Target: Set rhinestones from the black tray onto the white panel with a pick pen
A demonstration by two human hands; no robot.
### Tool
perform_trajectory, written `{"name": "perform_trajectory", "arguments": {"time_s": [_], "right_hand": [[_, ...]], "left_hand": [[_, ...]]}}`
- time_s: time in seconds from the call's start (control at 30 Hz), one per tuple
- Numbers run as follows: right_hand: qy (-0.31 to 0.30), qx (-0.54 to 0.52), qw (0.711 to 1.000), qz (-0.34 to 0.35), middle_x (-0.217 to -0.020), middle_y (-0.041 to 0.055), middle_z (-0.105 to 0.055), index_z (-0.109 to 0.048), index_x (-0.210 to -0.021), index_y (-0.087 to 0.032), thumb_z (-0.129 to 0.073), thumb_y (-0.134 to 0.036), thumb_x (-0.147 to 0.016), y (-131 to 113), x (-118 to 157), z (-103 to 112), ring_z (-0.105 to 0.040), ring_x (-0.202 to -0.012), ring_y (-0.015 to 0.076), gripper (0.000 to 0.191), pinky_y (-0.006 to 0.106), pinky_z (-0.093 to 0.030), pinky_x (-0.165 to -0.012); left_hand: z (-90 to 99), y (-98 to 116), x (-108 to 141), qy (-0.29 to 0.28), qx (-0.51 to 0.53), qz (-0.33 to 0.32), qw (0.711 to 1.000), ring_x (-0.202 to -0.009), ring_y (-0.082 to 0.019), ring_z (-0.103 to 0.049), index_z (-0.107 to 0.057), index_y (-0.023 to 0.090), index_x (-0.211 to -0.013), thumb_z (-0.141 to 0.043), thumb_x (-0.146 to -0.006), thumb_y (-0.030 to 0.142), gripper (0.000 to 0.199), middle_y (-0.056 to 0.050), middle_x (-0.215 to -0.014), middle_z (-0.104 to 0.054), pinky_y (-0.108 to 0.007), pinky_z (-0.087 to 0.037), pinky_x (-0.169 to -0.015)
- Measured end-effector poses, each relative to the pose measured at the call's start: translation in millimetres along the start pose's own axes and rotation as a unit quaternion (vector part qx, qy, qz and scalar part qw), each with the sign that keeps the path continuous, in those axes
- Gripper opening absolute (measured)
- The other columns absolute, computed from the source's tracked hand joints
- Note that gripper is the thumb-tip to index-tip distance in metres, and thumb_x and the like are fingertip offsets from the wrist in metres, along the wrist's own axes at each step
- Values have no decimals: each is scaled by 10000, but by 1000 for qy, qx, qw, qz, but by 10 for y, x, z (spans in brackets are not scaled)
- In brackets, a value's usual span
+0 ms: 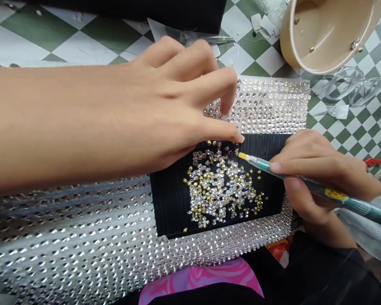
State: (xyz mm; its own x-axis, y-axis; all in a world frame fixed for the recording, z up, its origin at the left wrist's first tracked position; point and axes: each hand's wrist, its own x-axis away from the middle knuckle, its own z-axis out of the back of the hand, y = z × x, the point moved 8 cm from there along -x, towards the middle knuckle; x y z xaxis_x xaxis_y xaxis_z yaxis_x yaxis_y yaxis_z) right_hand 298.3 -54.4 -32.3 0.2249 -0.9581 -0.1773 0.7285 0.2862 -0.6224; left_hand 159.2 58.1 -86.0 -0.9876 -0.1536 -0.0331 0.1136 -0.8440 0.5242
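In the head view, the right hand [324, 169] has its thumb and forefinger clamped on one pen-like tool [305, 183]. The tool's long axis slants from upper left to lower right, its yellow tip pointing left and slightly up, above the right part of one black tray [173, 207]; whether the tip touches anything I cannot tell.

The left hand [184, 93] reaches in from the left, back upward, its thumb stretched out and the other fingers bent; thumb and forefinger tips are apart. The thumb tip is at the tray's far edge, near the tool's tip.

Loose rhinestones [219, 190], clear and gold-backed, lie heaped on the tray, too many to count. The tray's long axis runs roughly left to right, tilting slightly up at the right. Rhinestone sheeting [82, 237] shows on its near, far and left sides; how many pieces, I cannot tell.

Farther off, one beige bowl [336, 38], with a few stones inside, sits at upper right on the checkered worktop [355, 131].
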Motion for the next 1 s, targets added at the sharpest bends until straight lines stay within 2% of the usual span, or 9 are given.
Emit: {"name": "perform_trajectory", "arguments": {"time_s": [0.07,0.13,0.27,0.37,0.57,0.7,0.8,0.9,1.0], "right_hand": [[-25,-21,999,40,-854,8,-762,-696,-1049,-182,-614,-25,-942,-71,-21,-50,-707,-777,118,207,375,-584,-811],[-23,-28,997,63,-862,24,-763,-697,-1050,-162,-619,1,-924,-73,-38,-63,-703,-783,127,220,379,-576,-788],[-1,-34,998,54,-858,29,-766,-705,-1086,-213,-623,60,-886,-22,-45,-60,-703,-742,192,348,446,-577,-750],[5,-37,998,60,-854,36,-769,-715,-1110,-214,-642,59,-879,-51,-32,-76,-707,-716,207,365,468,-576,-724],[23,-21,998,49,-829,23,-772,-725,-1110,-256,-634,42,-889,-58,-16,-72,-714,-688,204,382,473,-587,-710],[-4,-15,999,51,-858,19,-785,-721,-1133,-270,-651,22,-906,-40,-15,-104,-700,-697,216,376,472,-599,-740],[23,-22,997,68,-857,1,-786,-717,-1123,-280,-652,24,-888,-51,-28,-61,-705,-666,220,390,460,-601,-704],[-4,5,998,68,-884,19,-792,-708,-1131,-249,-659,41,-876,-56,-53,-91,-733,-703,227,390,455,-603,-714],[-39,33,997,61,-915,45,-794,-697,-1142,-217,-677,45,-878,-52,-64,-123,-746,-765,232,372,452,-595,-745]], "left_hand": [[-1,8,26,6,-4,0,1000,-1593,-338,-439,-737,330,-1244,-47,-1087,439,716,-23,-1329,-570,-605,-338,-1345],[3,23,49,12,-12,-7,1000,-1591,-328,-447,-725,342,-1257,-60,-1086,445,694,-12,-1334,-566,-584,-335,-1343],[13,28,44,19,-36,-16,999,-1528,-330,-498,-727,322,-1237,-40,-1074,463,720,-33,-1261,-543,-587,-402,-1266],[3,26,10,10,-45,-25,999,-1481,-328,-527,-732,307,-1213,-24,-1069,430,732,-45,-1209,-522,-584,-455,-1197],[-4,-2,-17,1,-47,-1,999,-1559,-329,-466,-732,313,-1232,-44,-1045,346,713,-27,-1285,-550,-618,-378,-1274],[-11,8,-15,-3,-51,-1,999,-1567,-336,-469,-731,310,-1229,-40,-1018,320,722,-25,-1296,-546,-646,-393,-1254],[-29,-7,-16,-12,-64,-3,998,-1543,-341,-476,-722,301,-1217,-21,-987,301,738,-33,-1266,-503,-647,-414,-1192],[-20,-11,-13,-6,-79,-7,997,-1500,-360,-501,-711,296,-1231,-34,-972,283,724,-42,-1231,-454,-651,-457,-1109],[-11,9,-10,-5,-76,-10,997,-1473,-356,-517,-711,305,-1232,-71,-949,248,702,-47,-1204,-452,-648,-465,-1095]]}}
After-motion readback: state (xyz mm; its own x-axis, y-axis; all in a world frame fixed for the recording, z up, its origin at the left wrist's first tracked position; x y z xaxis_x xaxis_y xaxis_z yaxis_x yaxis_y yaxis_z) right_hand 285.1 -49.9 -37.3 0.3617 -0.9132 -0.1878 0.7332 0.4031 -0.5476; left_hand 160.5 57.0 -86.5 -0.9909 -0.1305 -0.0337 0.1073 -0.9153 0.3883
